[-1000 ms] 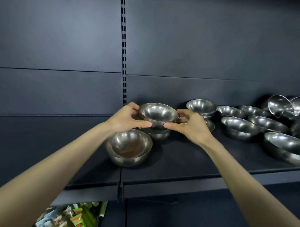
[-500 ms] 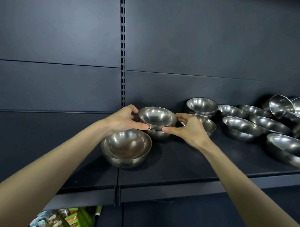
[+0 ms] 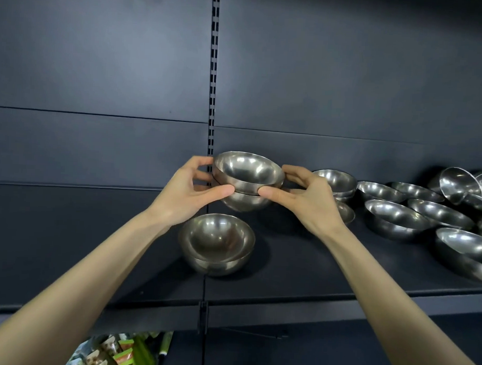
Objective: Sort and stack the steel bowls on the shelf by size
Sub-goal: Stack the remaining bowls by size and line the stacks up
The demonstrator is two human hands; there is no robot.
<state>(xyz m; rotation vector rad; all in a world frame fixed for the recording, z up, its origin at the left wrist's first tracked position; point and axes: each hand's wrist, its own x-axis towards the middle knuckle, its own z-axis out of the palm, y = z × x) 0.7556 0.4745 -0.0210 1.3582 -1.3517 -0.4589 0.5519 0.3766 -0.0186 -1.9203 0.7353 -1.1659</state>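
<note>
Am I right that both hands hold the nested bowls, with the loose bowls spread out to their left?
Not quite: the head view shows the loose bowls to their right. The left hand and right hand do hold the nested bowls.

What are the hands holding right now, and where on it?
Both hands hold the nested pair of small round steel bowls: left hand on its left side, right hand on its right, thumbs across the front.
</note>
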